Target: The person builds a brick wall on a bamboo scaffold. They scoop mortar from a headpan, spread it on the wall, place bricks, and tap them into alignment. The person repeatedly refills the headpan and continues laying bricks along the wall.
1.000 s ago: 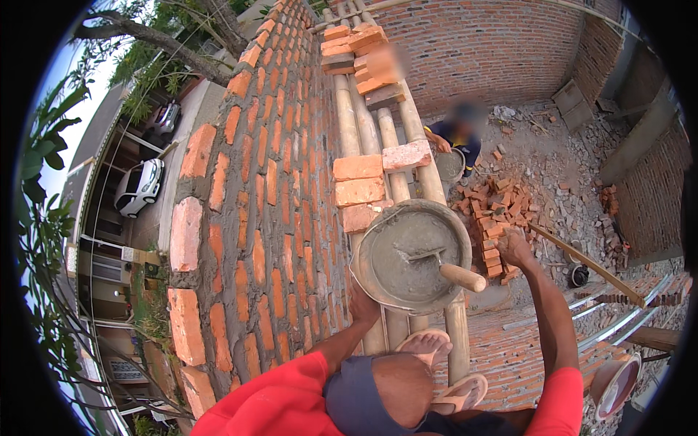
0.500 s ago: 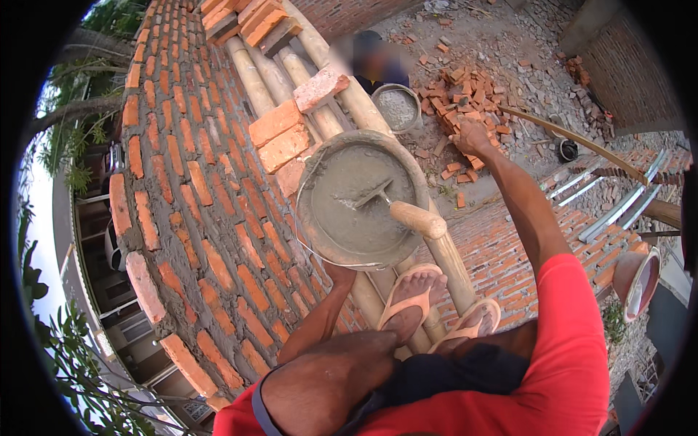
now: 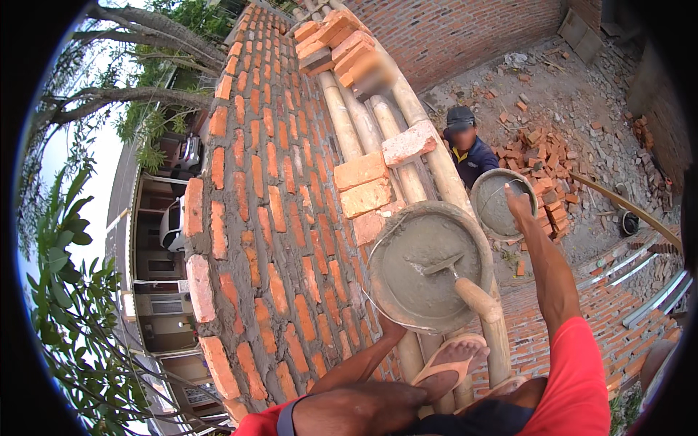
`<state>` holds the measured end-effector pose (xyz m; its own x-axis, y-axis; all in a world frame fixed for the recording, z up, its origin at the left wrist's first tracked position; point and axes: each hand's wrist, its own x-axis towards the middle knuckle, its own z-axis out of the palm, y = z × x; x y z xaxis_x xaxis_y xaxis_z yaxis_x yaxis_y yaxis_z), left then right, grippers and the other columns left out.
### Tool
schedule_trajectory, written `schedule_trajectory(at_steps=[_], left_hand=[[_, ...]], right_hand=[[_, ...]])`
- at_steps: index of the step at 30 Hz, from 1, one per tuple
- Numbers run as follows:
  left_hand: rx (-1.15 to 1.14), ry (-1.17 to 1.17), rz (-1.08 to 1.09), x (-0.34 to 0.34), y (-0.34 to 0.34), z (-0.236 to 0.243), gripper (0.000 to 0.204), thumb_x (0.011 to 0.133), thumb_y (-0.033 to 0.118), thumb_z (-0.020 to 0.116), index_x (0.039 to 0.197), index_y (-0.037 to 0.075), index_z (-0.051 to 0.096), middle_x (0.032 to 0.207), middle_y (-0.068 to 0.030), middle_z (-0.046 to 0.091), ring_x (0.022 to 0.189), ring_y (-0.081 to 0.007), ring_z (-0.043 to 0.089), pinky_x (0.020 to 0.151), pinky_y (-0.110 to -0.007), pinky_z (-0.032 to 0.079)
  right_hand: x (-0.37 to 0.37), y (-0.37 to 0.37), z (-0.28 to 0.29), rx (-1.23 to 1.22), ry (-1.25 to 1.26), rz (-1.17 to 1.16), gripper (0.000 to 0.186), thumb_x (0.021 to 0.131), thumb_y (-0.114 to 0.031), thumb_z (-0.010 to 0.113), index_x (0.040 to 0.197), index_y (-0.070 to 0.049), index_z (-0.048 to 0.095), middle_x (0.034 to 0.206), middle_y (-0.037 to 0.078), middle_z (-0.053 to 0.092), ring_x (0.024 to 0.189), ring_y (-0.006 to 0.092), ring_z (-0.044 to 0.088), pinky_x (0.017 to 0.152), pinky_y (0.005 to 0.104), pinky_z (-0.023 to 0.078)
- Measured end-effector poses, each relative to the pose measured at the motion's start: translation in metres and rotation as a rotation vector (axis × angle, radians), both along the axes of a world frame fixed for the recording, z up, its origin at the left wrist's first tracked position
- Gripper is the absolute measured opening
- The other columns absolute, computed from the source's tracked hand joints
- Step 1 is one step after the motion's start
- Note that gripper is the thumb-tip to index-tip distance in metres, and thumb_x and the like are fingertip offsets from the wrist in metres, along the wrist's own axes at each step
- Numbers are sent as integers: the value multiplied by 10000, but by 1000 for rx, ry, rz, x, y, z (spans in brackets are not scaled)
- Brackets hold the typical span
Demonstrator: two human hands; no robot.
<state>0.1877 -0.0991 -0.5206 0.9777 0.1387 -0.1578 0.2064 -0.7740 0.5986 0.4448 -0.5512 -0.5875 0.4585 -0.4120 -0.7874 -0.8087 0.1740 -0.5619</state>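
My right hand (image 3: 519, 204) is closed on the thin handle of a grey bucket of mortar (image 3: 496, 220) beyond the right side of the bamboo planking (image 3: 444, 176). A larger mortar bucket (image 3: 398, 270) rests on the bamboo, with a trowel (image 3: 474, 298) lying in it, its wooden handle over the rim. My left hand (image 3: 390, 325) is low at that bucket's near left side, its fingers hidden by the bucket. Loose bricks (image 3: 360, 173) lie on the bamboo just past the large bucket. A co-worker (image 3: 471, 160) stands below, behind the raised bucket. My sandalled foot (image 3: 451, 362) is on the bamboo.
A mortared brick wall (image 3: 258, 240) runs along my left, with trees and a street with cars beyond. More bricks (image 3: 331, 40) are stacked farther along the bamboo. Below right lie rubble, a brick heap (image 3: 545, 152) and a leaning wooden pole (image 3: 625, 208).
The smaller bucket has risen from below, beside the co-worker, to my right hand, which has closed on its handle. The view has swung, shifting the large bucket within it.
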Motion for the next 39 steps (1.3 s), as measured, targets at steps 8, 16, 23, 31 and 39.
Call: schedule_trajectory(at_steps=[8,16,23,31,39], left_hand=[[5,-174,-21,11,-5,-7,865,848,275,837,1536,2,389,1511,-166,519,1389,-300,510,1166,-433,397],[-560,5,115,17,51,-60,663,909,190,783,1447,-31,465,1497,-172,525,1345,-297,522,1125,-484,414],[-639,131,244,17,40,-43,499,1105,331,470,1532,83,400,1593,-102,433,1425,-307,441,1228,-521,352],[-763,109,162,14,44,-39,534,1077,274,549,1545,100,360,1583,-126,432,1444,-304,420,1224,-495,348],[-40,29,-163,73,34,7,663,1011,269,652,1564,95,331,1570,-160,440,1425,-324,443,1185,-504,380]], right_hand=[[-22,56,16,658,-482,-63,705,1015,-651,559,1182,26,660,1005,157,735,1018,275,695,929,435,542],[-78,34,9,12,-116,-221,763,957,-316,714,1557,36,401,1581,271,464,1445,393,487,1162,472,426],[-85,66,-1,205,-153,128,848,1009,-361,675,1615,27,227,1677,257,265,1530,377,336,1207,470,362],[-100,95,0,179,-369,-100,613,1061,-554,543,778,-23,666,736,82,602,702,214,547,725,440,481],[-177,55,52,602,-352,-1083,359,1041,-413,605,798,-156,539,638,-21,418,514,127,357,486,318,328]])
